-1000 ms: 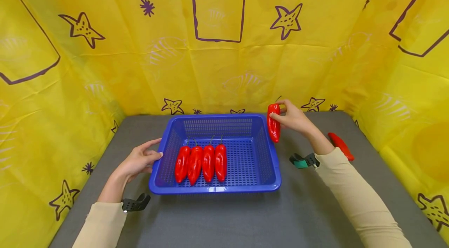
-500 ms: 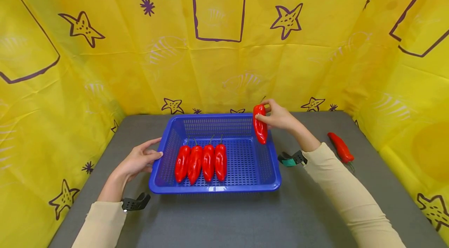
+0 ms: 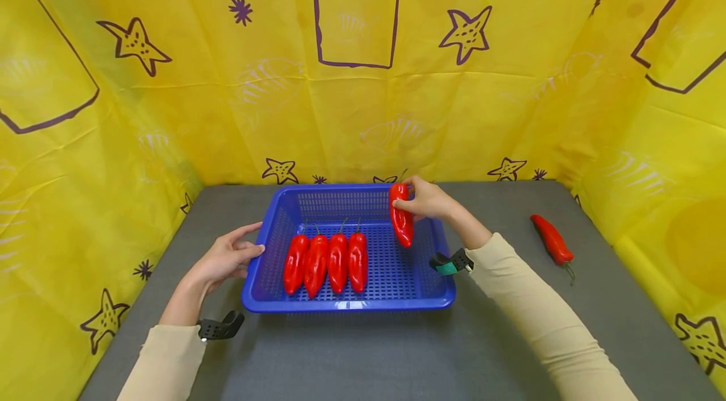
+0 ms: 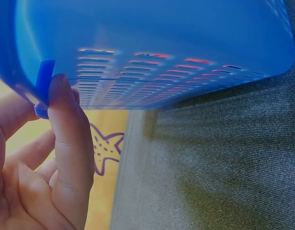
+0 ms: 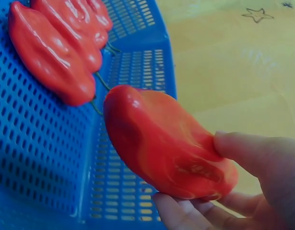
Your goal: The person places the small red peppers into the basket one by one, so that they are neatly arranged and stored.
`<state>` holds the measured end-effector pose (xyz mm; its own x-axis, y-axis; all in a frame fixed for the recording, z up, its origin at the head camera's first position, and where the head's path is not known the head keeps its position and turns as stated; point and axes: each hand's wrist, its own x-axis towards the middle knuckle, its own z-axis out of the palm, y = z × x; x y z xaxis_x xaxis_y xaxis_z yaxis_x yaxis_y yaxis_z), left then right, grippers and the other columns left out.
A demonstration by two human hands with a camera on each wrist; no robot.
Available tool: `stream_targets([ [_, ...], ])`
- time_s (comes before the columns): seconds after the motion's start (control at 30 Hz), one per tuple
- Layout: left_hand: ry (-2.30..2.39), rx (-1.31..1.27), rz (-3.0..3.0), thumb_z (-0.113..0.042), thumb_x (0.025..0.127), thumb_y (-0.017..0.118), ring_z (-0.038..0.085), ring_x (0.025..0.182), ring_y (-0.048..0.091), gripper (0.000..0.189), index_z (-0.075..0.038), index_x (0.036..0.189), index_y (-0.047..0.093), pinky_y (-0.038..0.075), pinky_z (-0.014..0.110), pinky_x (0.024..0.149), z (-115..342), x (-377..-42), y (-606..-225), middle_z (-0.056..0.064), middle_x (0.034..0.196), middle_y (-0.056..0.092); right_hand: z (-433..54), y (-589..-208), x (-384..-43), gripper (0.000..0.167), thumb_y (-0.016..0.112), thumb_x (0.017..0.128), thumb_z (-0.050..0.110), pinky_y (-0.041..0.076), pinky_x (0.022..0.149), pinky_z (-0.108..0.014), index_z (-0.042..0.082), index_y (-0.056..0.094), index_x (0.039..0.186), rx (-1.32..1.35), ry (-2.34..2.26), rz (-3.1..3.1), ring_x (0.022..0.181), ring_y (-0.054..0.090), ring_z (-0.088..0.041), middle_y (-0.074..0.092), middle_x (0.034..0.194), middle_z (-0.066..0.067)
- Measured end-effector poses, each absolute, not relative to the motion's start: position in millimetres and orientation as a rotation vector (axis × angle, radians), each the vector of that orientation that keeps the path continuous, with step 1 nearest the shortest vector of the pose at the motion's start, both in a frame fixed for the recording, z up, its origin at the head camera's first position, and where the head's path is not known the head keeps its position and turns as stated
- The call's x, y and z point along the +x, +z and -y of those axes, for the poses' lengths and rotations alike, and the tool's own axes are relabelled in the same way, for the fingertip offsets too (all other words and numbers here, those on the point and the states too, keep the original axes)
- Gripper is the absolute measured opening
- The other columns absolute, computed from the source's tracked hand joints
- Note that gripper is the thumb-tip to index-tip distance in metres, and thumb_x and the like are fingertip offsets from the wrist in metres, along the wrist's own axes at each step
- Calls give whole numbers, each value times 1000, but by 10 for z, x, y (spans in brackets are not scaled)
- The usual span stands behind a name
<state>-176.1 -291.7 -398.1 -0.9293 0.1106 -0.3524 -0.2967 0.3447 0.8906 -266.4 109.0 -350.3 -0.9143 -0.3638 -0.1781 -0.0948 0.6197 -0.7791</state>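
My right hand (image 3: pixel 426 200) pinches a long red pepper (image 3: pixel 401 222) near its stem end, over the right part of the blue plastic basket (image 3: pixel 348 306). In the right wrist view this held pepper (image 5: pixel 157 139) hangs tip-forward, apart from the basket floor. Several more red peppers (image 3: pixel 338 263) lie side by side in the left half of the basket, stems toward the back. My left hand (image 3: pixel 225 258) holds the basket's left rim; in the left wrist view the thumb (image 4: pixel 68 129) presses against the rim while other fingers sit beyond it.
Another red pepper (image 3: pixel 553 239) lies on the grey tabletop (image 3: pixel 340 357) to the right of the basket. A yellow patterned cloth (image 3: pixel 363 111) hangs behind and along both sides of the table.
My right hand has carried its pepper leftward, from beside the basket's right rim to over the inside, and slightly lower. The left hand and basket stay put.
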Motion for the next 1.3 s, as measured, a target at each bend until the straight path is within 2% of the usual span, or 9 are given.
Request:
stream_targets([
  [0.27,1602,-163,-2270,-24,88,62,27,82,67,72,-14,147,21,55,44,71,2920,-1764,-3985,14,97,66,-951,-3609,-2659,52,63,86,19,56,67,-39,-7,42,125,-364,-1120,-2490,80,65,-22,58,107,-19],
  [0.47,1596,-169,-2276,-25,88,62,27,82,67,72,-14,147,21,55,44,71,2916,-1768,-3988,14,96,66,-842,-3723,-2627,52,66,84,19,56,71,-41,-4,40,123,-332,-1078,-2470,82,63,-23,56,105,-18],
  [0.67,1588,-185,-2281,-25,88,63,26,81,67,72,-15,146,22,56,43,71,2904,-1751,-3996,14,97,66,-735,-3846,-2599,52,68,83,19,57,66,-38,-2,41,122,-312,-1009,-2447,79,64,-22,57,103,-17],
  [0.97,1586,-188,-2277,-25,88,62,27,81,67,72,-15,147,22,56,43,71,2910,-1737,-3997,14,97,66,-623,-4002,-2585,50,69,82,22,57,63,-38,1,43,119,-247,-914,-2411,84,62,-24,56,101,-14],
  [1.3,1587,-173,-2288,-25,88,62,26,81,67,71,-14,146,23,56,43,70,2910,-1745,-3974,13,95,66,-581,-4071,-2591,46,67,83,21,57,68,-39,-2,43,114,-206,-851,-2341,79,63,-25,56,96,-13],
])
